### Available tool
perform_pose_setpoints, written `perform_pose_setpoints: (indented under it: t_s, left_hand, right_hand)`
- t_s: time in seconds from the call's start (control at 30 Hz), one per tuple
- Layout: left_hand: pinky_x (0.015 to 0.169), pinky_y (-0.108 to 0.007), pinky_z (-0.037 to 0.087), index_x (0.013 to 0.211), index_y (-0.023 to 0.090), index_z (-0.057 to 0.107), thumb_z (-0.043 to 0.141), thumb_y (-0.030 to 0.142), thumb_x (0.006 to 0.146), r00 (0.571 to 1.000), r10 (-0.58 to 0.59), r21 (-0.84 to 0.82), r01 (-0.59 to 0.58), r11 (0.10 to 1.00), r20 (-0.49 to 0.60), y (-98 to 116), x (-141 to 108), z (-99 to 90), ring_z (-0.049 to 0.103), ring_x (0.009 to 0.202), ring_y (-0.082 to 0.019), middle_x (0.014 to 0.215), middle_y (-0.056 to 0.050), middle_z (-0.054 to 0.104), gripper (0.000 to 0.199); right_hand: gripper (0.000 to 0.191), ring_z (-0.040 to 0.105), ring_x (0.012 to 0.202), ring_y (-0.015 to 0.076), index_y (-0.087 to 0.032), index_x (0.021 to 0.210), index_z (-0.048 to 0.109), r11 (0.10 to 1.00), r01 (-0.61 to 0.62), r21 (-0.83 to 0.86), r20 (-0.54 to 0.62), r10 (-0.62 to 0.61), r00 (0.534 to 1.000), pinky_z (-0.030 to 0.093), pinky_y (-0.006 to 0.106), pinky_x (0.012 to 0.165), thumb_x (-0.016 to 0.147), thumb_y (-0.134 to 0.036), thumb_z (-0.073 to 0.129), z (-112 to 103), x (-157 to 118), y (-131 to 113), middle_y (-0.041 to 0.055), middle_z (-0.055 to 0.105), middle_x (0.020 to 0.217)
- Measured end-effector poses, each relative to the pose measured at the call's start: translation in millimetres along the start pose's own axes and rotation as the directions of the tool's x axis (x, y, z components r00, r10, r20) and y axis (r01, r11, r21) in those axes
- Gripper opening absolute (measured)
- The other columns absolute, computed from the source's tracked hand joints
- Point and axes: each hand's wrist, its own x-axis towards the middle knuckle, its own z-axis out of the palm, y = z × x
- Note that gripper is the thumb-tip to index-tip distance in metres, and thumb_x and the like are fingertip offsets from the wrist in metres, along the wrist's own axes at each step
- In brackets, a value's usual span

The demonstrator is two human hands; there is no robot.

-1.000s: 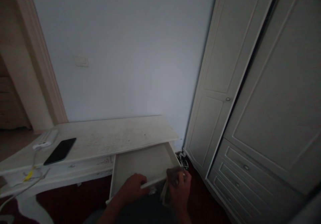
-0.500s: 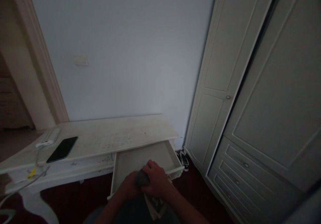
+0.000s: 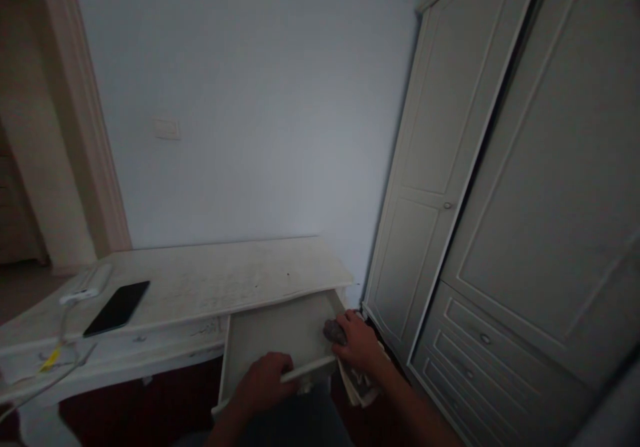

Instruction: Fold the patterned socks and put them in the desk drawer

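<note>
Grey cloth bunched in the right hand, fingers closed on it, lump poking leftward at the right front of the pulled-out drawer, pale folds, seemingly the same cloth, hanging below the hand. Drawer's long axis runs side to side, so most of its floor lies left of the cloth. Left hand, well apart, curls at the front panel; gripping or merely resting, cannot tell.

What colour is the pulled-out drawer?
The drawer looks off-white in the dim light; the head view shows it best.
</note>
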Motion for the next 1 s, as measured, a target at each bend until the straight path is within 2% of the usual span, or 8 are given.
perform_pose_setpoints:
  t_s: [0.33, 0.47, 0.57, 0.63, 0.73, 0.83, 0.9, 1.0]
  left_hand:
    - [0.088, -0.035, 0.048, 0.105, 0.023, 0.078, 0.064, 0.059, 0.084, 1.000, -0.011, 0.058, 0.011, 0.998, 0.000, 4, 4, 2.6, 0.072, 0.107, -0.028, 0.114, -0.009, 0.080, 0.044]
    - [0.090, -0.035, 0.050, 0.113, 0.025, 0.078, 0.060, 0.065, 0.087, 1.000, -0.007, 0.086, 0.005, 0.996, 0.027, 2, 6, 4.5, 0.073, 0.111, -0.029, 0.120, -0.010, 0.080, 0.051]
    - [0.091, -0.035, 0.052, 0.118, 0.028, 0.078, 0.059, 0.059, 0.089, 0.998, -0.001, 0.112, -0.006, 0.994, 0.062, 1, 5, 3.1, 0.075, 0.113, -0.030, 0.123, -0.010, 0.081, 0.047]
    - [0.091, -0.035, 0.053, 0.119, 0.027, 0.078, 0.061, 0.053, 0.088, 0.998, -0.008, 0.130, 0.000, 0.992, 0.067, 2, 4, 1.8, 0.075, 0.114, -0.031, 0.123, -0.010, 0.081, 0.044]
    - [0.097, -0.034, 0.052, 0.126, 0.031, 0.075, 0.061, 0.052, 0.089, 0.998, 0.006, 0.142, -0.015, 0.990, 0.062, 3, 1, 1.1, 0.073, 0.118, -0.029, 0.128, -0.007, 0.079, 0.045]
    - [0.103, -0.036, 0.050, 0.125, 0.029, 0.075, 0.057, 0.057, 0.093, 0.998, 0.011, 0.196, -0.023, 0.980, 0.062, 1, -4, 2.9, 0.070, 0.121, -0.029, 0.129, -0.010, 0.077, 0.046]
    - [0.106, -0.039, 0.048, 0.123, 0.028, 0.074, 0.058, 0.055, 0.094, 0.997, 0.019, 0.240, -0.035, 0.970, 0.070, -2, -6, 4.8, 0.067, 0.123, -0.031, 0.131, -0.011, 0.075, 0.044]
    - [0.111, -0.043, 0.045, 0.127, 0.028, 0.072, 0.061, 0.048, 0.092, 0.996, 0.041, 0.273, -0.062, 0.960, 0.080, 0, -5, 8.4, 0.063, 0.130, -0.031, 0.138, -0.011, 0.071, 0.042]
  right_hand:
    - [0.050, 0.068, 0.105, 0.0310, -0.024, 0.116, 0.071, 0.993, 0.118, 0.003, 0.074, -0.118, 0.990, 0.048, 0.037, 0.085, 0.077, -0.055, 0.076, 11, 11, -48, 0.0094, 0.068, 0.116]
    - [0.052, 0.068, 0.105, 0.0315, -0.026, 0.117, 0.072, 0.989, 0.145, 0.041, 0.090, -0.148, 0.985, 0.050, 0.038, 0.086, 0.077, -0.059, 0.077, 20, 16, -78, 0.0088, 0.068, 0.116]
    - [0.054, 0.066, 0.111, 0.0337, -0.026, 0.118, 0.071, 0.984, 0.161, 0.079, 0.068, -0.166, 0.984, 0.051, 0.040, 0.088, 0.074, -0.058, 0.080, 32, 15, -96, 0.0096, 0.067, 0.119]
    - [0.057, 0.064, 0.116, 0.0350, -0.027, 0.119, 0.069, 0.978, 0.172, 0.114, 0.025, -0.176, 0.984, 0.050, 0.041, 0.090, 0.073, -0.057, 0.083, 40, 11, -99, 0.0101, 0.064, 0.124]
    - [0.061, 0.062, 0.116, 0.0318, -0.028, 0.121, 0.066, 0.952, 0.239, 0.192, -0.015, -0.241, 0.970, 0.049, 0.038, 0.092, 0.069, -0.054, 0.087, 46, 1, -86, 0.0082, 0.060, 0.128]
    - [0.061, 0.061, 0.111, 0.0275, -0.028, 0.121, 0.064, 0.921, 0.298, 0.253, -0.015, -0.304, 0.952, 0.048, 0.035, 0.092, 0.067, -0.046, 0.087, 42, -7, -53, 0.0068, 0.057, 0.130]
    - [0.061, 0.060, 0.114, 0.0279, -0.026, 0.120, 0.064, 0.931, 0.269, 0.248, -0.011, -0.275, 0.961, 0.046, 0.036, 0.096, 0.066, -0.040, 0.087, 34, -9, -27, 0.0078, 0.056, 0.132]
    - [0.059, 0.059, 0.119, 0.0300, -0.024, 0.122, 0.064, 0.964, 0.150, 0.219, -0.007, -0.152, 0.988, 0.044, 0.038, 0.101, 0.066, -0.033, 0.084, 20, -8, 7, 0.0099, 0.055, 0.134]
